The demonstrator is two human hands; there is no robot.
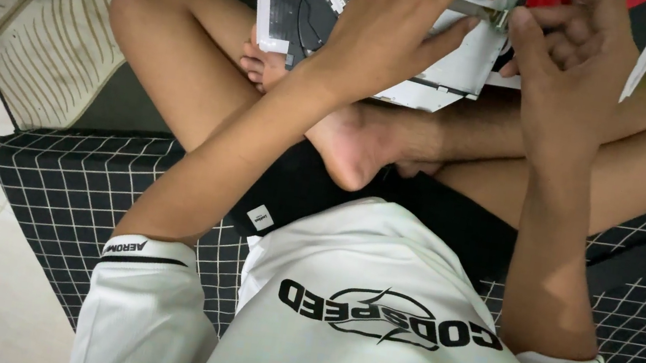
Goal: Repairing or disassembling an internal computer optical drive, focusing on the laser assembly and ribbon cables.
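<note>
Both hands [481, 34] on a flat white drive casing [451, 68] — crossed legs [396, 146] beneath

a flat white and grey disc drive [442, 71] lies tilted across the crossed legs
</note>
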